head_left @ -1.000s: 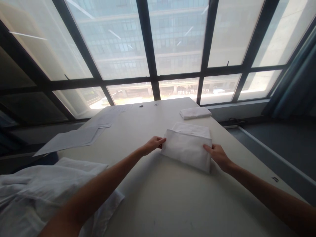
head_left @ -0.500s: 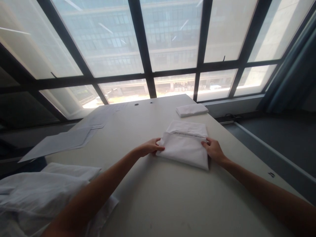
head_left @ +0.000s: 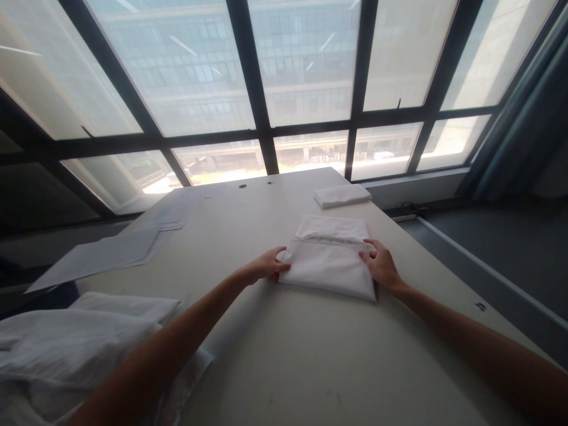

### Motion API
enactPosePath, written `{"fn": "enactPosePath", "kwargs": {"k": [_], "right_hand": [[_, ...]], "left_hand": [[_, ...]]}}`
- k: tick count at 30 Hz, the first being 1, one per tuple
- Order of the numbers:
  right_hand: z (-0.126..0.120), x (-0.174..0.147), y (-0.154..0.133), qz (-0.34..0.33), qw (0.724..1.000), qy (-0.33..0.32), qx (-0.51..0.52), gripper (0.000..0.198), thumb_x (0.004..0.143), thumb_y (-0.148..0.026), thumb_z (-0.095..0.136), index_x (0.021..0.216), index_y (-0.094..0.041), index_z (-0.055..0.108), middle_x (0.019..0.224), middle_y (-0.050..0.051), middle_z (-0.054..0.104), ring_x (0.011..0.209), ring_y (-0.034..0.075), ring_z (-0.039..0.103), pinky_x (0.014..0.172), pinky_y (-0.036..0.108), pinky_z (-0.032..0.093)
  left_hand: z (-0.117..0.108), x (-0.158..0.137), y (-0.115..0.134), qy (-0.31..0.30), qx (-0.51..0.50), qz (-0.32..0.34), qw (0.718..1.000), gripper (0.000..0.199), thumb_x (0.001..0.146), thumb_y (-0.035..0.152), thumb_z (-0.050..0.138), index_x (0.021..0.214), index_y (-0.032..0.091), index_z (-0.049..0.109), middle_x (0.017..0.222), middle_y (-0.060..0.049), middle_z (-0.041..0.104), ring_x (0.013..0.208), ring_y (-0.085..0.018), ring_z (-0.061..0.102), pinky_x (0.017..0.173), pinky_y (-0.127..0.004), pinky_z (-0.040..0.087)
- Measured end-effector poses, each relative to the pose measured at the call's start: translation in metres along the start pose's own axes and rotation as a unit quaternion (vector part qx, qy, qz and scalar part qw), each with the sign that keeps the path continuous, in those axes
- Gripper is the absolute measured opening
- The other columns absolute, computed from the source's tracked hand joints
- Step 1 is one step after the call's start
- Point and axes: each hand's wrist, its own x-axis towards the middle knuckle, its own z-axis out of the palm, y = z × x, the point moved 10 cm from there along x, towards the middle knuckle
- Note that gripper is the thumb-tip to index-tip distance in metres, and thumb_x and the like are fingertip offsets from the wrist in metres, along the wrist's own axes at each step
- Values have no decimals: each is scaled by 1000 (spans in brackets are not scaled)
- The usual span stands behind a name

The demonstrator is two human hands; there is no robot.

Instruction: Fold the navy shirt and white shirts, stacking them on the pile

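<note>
A folded white cloth [head_left: 328,269] lies on the white table, its upper layer turned over so that a seam or opening runs across near its far side. My left hand [head_left: 267,264] pinches the cloth's left edge, thumb on top and the other fingers partly hidden at the side. At the right edge, my right hand [head_left: 382,264] grips the cloth near its corner, with thumb and forefinger lying on the top layer. A smaller folded white cloth [head_left: 342,195] rests farther back, touched by neither hand.
Loose white fabric [head_left: 84,337] is heaped at the near left, partly behind my left forearm. Paper sheets [head_left: 110,251] lie along the table's left side. Large windows [head_left: 306,71] stand behind the table [head_left: 284,355]; a blue curtain [head_left: 510,136] hangs at right.
My right forefinger has come up onto the cloth's top layer near the opening, and its right side lies a little flatter. My left hand keeps its place at the left edge.
</note>
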Motion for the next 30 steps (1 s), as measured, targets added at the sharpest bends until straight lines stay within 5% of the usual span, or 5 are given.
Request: {"fn": "enactPosePath", "kwargs": {"k": [6, 11, 19, 24, 30], "right_hand": [[-3, -3, -7, -16, 1000, -1, -21, 58, 82, -43, 57, 131, -11, 61, 75, 6, 71, 66, 23, 63, 68, 34, 50], [-12, -31, -4, 49, 999, -19, 6, 65, 82, -47, 59, 135, -9, 56, 66, 4, 69, 57, 22, 60, 58, 31, 46], [-14, -61, -11, 11, 997, -66, -33, 64, 86, -38, 55, 145, -14, 47, 55, -6, 59, 50, 18, 51, 56, 29, 40], [-12, -57, -12, -11, 982, -60, -179, 57, 92, -35, 50, 147, -20, 46, 65, -3, 63, 61, 19, 59, 61, 28, 40], [-7, -62, -54, -149, 909, -39, -387, 46, 98, -26, 42, 140, -14, 57, 106, 16, 71, 98, 30, 63, 85, 39, 47]], "left_hand": [[-1, -1, 21, 60, -42, 91, 993, 90, 81, 43, 74, 157, 17, 34, 78, 2, 60, 63, -12, 49, 58, -22, 40], [10, -4, 13, 68, -39, 83, 993, 90, 81, 45, 72, 158, 20, 33, 71, 5, 55, 51, -8, 37, 48, -20, 30], [17, -6, 17, 52, -5, 144, 988, 81, 87, 47, 63, 158, 21, 35, 61, 9, 42, 50, -8, 27, 49, -19, 25], [9, 2, 13, 87, 80, 162, 980, 52, 88, 47, 63, 129, 17, 70, 91, -5, 65, 74, -17, 54, 75, -28, 46], [9, -13, 61, 214, 320, 219, 896, 47, 98, 36, 51, 142, 21, 60, 130, -14, 58, 115, -30, 56, 107, -46, 40]]}}
